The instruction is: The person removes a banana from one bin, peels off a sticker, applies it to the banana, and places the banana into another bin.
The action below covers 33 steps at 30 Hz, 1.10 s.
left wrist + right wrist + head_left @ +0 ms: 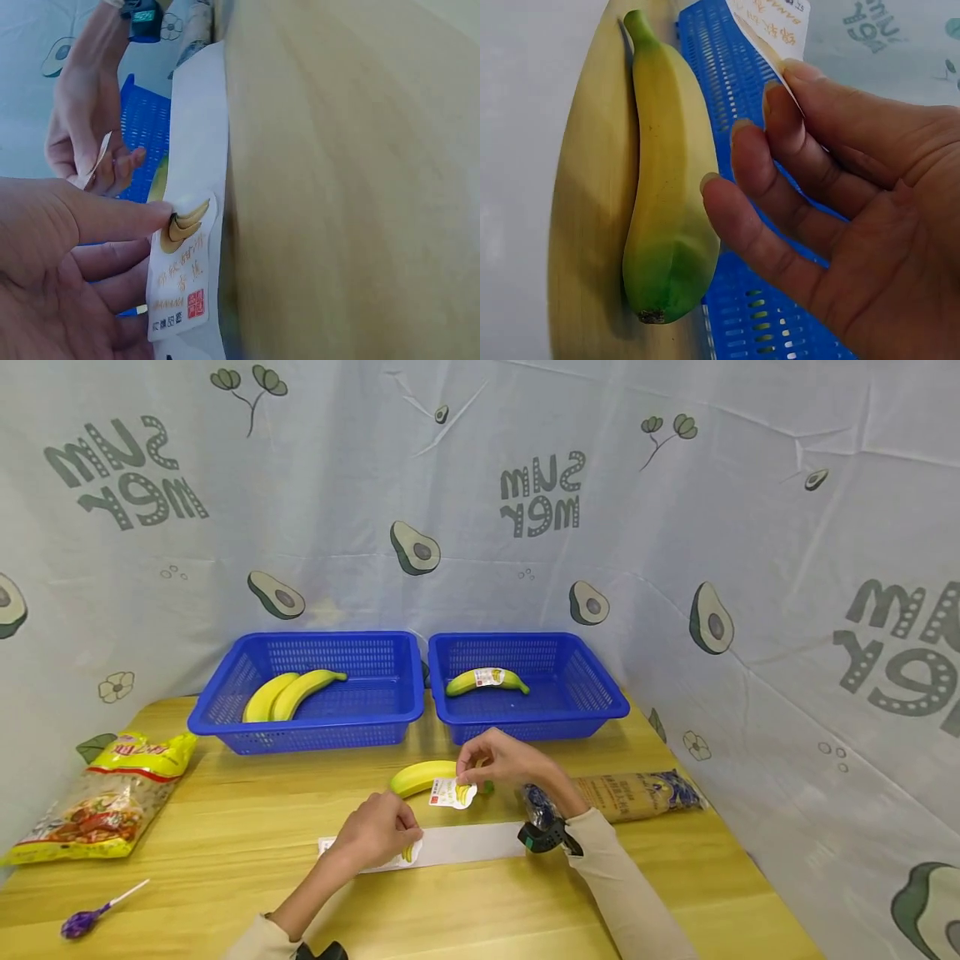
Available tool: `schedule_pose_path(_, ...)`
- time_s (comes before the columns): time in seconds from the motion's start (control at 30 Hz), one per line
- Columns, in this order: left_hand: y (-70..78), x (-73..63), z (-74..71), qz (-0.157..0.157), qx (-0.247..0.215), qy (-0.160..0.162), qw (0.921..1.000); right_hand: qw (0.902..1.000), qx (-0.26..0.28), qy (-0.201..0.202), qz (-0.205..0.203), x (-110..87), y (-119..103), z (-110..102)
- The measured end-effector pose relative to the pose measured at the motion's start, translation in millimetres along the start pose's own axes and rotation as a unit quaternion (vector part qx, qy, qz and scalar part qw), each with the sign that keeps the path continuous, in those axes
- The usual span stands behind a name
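My right hand (510, 760) pinches a peeled banana sticker (448, 794) between thumb and forefinger, its other fingers spread in the right wrist view. Just behind the sticker, a yellow banana (667, 165) with a green end lies on the table, partly covered by the sticker and hand in the head view. My left hand (378, 831) grips the white backing strip (480, 843) with its thumb on the front and fingers behind. Beside that thumb, another banana sticker (180, 285) is on the strip. The strip's right part is bare white.
A blue basket (330, 732) at the back left holds two bananas (300, 695). In the right blue basket (525, 729) is a banana with a sticker (489, 677). A noodle packet (630, 795) lies right, a yellow food bag (112, 797) left, and a purple lollipop (82, 922) front left.
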<state>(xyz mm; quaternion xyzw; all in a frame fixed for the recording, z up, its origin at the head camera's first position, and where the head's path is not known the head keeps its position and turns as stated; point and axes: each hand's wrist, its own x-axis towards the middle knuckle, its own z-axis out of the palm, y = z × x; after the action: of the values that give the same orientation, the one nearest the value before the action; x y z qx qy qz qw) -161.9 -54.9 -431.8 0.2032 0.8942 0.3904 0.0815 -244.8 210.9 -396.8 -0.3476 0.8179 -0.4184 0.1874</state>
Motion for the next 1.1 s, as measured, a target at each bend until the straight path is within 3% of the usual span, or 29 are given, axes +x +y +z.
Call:
schedule_pose_path(0.13,6.3,-2.0,2.0,-0.02,0.064,0.038,0.997,0.9998,-0.014,0.01,-0.001,5.1,0.1,0.5)
schedule_pose_path(0.27,11.6,-4.6,-2.3,-0.027,0.09,0.043,0.9946,0.9996,-0.028,0.011,0.0,10.8,-0.5,1.1)
schedule_pose_path(0.43,15.8,-1.9,-20.5,-0.021,0.036,0.041,0.9983,0.999,-0.037,0.026,-0.002,13.9,0.4,-0.3)
schedule_pose_path(0.6,14.3,13.0,-37.7,-0.001,-0.049,0.075,0.996,0.9986,-0.031,0.035,-0.024,15.5,2.5,-0.3)
schedule_pose_path(0.87,-0.4,40.3,-30.7,-0.004,-0.121,0.08,0.9894,0.9977,-0.006,0.066,-0.014,23.0,3.3,5.6)
schedule_pose_path(1.1,-3.0,46.8,-30.0,-0.016,-0.131,0.114,0.9847,0.9956,-0.002,0.094,-0.002,22.0,7.0,4.6)
